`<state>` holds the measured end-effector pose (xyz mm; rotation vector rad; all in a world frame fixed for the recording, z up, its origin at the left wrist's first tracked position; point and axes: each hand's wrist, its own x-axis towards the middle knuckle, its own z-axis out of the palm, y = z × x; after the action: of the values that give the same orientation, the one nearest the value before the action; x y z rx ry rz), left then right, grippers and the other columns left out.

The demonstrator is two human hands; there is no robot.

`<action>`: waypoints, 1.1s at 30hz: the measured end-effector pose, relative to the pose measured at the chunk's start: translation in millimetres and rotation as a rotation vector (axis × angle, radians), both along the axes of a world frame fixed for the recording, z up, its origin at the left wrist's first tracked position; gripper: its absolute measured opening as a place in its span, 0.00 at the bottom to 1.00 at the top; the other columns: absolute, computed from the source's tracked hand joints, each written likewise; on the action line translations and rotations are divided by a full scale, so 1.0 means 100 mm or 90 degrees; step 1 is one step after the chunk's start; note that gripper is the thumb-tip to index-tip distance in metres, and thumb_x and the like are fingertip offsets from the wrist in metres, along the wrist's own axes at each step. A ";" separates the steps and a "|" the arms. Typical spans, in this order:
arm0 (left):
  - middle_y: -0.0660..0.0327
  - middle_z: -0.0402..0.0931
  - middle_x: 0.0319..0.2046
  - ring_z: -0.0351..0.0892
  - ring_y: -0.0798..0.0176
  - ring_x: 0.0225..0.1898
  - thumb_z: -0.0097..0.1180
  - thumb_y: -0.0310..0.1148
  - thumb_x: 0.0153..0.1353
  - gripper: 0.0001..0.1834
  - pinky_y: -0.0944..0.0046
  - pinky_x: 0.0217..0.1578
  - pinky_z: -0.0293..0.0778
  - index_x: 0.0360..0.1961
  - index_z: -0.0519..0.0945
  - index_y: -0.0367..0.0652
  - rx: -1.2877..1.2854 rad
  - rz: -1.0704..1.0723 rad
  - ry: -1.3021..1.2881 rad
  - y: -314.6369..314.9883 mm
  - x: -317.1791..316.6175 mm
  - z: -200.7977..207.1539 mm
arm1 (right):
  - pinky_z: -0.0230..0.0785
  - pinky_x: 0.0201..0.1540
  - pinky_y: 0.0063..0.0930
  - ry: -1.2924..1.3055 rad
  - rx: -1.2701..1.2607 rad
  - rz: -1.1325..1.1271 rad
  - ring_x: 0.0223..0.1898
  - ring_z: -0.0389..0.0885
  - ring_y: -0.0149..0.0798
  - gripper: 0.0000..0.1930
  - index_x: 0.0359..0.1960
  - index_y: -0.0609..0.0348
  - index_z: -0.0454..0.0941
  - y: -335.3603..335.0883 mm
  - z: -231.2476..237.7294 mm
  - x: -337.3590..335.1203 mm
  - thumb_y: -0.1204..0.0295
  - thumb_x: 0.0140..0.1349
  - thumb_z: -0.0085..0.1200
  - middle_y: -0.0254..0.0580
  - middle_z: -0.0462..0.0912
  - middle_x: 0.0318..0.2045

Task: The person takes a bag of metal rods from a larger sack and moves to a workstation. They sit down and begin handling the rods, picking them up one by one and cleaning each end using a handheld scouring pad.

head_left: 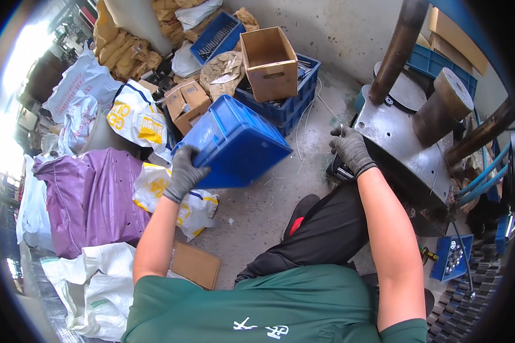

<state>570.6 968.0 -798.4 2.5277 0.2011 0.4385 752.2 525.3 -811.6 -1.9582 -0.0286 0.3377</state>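
Observation:
My left hand (186,173), in a dark grey glove, grips the near left edge of a blue plastic crate (243,150). The crate is tilted in the air, with its smooth underside or side toward me; its inside is hidden. In a matching glove, my right hand (352,150) is beside the left corner of a steel machine plate (403,128). Its fingers are curled together near a small shiny bit at the fingertips, too small to name. Below that hand a dark object with metal bars shows partly.
Behind the crate, an open cardboard box (272,66) stands on stacked blue crates (286,108). Bags and a purple sack (91,197) crowd the left. Thick steel columns (397,54) rise from the machine. A small blue bin (451,257) of metal parts sits at lower right.

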 end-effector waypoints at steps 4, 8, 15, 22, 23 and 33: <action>0.53 0.76 0.30 0.76 0.46 0.34 0.69 0.30 0.37 0.19 0.49 0.39 0.71 0.35 0.78 0.44 0.217 -0.049 -0.276 -0.76 -0.79 -0.08 | 0.76 0.47 0.35 -0.095 -0.080 0.011 0.39 0.87 0.45 0.18 0.47 0.63 0.82 0.02 0.04 -0.04 0.70 0.54 0.60 0.53 0.87 0.36; 0.52 0.76 0.27 0.77 0.44 0.34 0.66 0.35 0.39 0.12 0.44 0.36 0.71 0.26 0.78 0.47 0.348 -0.064 0.023 -0.95 -1.50 -1.17 | 0.76 0.46 0.36 -0.128 -0.056 0.012 0.39 0.87 0.45 0.18 0.47 0.62 0.82 0.04 0.21 -0.12 0.71 0.54 0.60 0.53 0.87 0.35; 0.56 0.81 0.37 0.80 0.50 0.44 0.57 0.31 0.51 0.08 0.46 0.44 0.76 0.35 0.82 0.49 0.365 -0.136 0.236 -1.10 -1.70 -1.80 | 0.77 0.47 0.36 -0.150 -0.120 0.006 0.39 0.86 0.47 0.19 0.48 0.63 0.82 -0.13 0.32 -0.33 0.71 0.53 0.60 0.55 0.87 0.35; 0.56 0.79 0.35 0.79 0.48 0.42 0.64 0.36 0.46 0.11 0.46 0.42 0.74 0.33 0.81 0.49 0.382 -0.226 0.153 -0.91 -1.32 -1.32 | 0.71 0.28 0.30 -0.102 0.021 -0.072 0.23 0.78 0.32 0.14 0.45 0.62 0.80 -0.22 0.37 -0.42 0.76 0.55 0.60 0.38 0.80 0.24; 0.56 0.78 0.34 0.79 0.48 0.41 0.65 0.37 0.44 0.12 0.46 0.42 0.73 0.32 0.81 0.49 0.369 -0.228 0.134 -0.93 -1.28 -1.18 | 0.71 0.28 0.30 -0.082 0.051 -0.098 0.23 0.77 0.32 0.14 0.44 0.62 0.80 -0.22 0.39 -0.45 0.77 0.55 0.60 0.38 0.79 0.24; 0.49 0.81 0.34 0.80 0.44 0.42 0.73 0.38 0.38 0.20 0.50 0.48 0.75 0.34 0.84 0.41 0.271 0.053 -0.010 -0.23 -0.19 -0.40 | 0.76 0.49 0.37 -0.152 -0.118 0.002 0.41 0.86 0.50 0.19 0.47 0.63 0.82 -0.12 -0.07 -0.10 0.68 0.54 0.61 0.56 0.87 0.37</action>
<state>551.3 945.1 -838.0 2.9374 0.2275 0.5859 741.9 512.9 -818.9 -2.1734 -0.1592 0.1102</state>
